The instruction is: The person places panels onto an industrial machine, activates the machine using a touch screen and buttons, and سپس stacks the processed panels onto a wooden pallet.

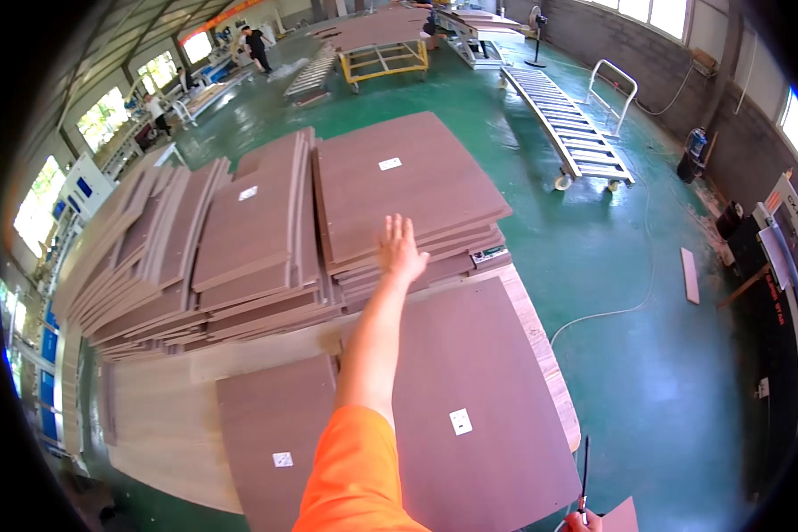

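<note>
My left hand reaches forward with its fingers stretched out flat. It lies over the near edge of the top brown panel of a stack and appears to touch it. A small white label sits on that panel. At the lower right edge, my right hand is closed around a tool with a long, thin black rod pointing up. Most of this hand is cut off by the frame. Below my left arm lie a large brown panel and a smaller brown panel, each with a white label.
More leaning stacks of brown panels stand at the left on a pale board. A wheeled roller conveyor and a yellow-framed cart stand farther off. A thin hose crosses the green floor. A person stands far back.
</note>
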{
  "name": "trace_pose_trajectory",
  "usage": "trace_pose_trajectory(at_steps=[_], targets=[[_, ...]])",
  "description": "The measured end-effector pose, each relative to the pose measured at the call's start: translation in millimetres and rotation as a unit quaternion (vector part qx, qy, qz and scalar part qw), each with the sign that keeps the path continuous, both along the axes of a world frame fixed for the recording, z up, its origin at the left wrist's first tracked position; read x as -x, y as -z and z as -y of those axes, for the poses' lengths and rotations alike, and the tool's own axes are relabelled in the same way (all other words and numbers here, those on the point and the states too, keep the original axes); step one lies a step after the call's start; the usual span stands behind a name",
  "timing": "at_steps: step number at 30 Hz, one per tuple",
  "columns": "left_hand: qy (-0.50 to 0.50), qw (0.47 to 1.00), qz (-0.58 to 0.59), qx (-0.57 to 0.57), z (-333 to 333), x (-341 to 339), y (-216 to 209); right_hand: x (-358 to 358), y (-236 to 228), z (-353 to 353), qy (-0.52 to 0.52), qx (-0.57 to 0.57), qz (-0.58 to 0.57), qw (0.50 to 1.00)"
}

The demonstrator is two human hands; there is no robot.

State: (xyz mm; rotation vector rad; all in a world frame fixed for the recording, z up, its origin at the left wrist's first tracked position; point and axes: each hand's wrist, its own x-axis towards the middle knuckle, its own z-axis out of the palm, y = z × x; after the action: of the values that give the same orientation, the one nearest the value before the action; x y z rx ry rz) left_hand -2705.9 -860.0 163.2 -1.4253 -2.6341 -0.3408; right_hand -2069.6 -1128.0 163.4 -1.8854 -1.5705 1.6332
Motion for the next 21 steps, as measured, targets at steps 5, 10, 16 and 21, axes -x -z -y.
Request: trace_pose_trajectory(at_steps=[5, 10, 16, 21], targets=[[0.049, 0.987, -0.117, -0.095, 9, 55, 67, 65, -38, -28, 0.008, 0.046, 0.041, 0.998], [0.086, 0.964, -0.133, -0.214, 36, 47, 81, 82, -16, -45, 0.023, 0.012, -0.035, 0.999], [0.133, 0.924, 0.037, -0.358, 127, -92, 72, 82, -5, -41, 0.003, 0.068, -0.107, 0.992], [-0.013, 0.612, 0.654, -0.445, 114, -143, 70, 93, -26, -34, -0.035, 0.024, -0.081, 0.996]])
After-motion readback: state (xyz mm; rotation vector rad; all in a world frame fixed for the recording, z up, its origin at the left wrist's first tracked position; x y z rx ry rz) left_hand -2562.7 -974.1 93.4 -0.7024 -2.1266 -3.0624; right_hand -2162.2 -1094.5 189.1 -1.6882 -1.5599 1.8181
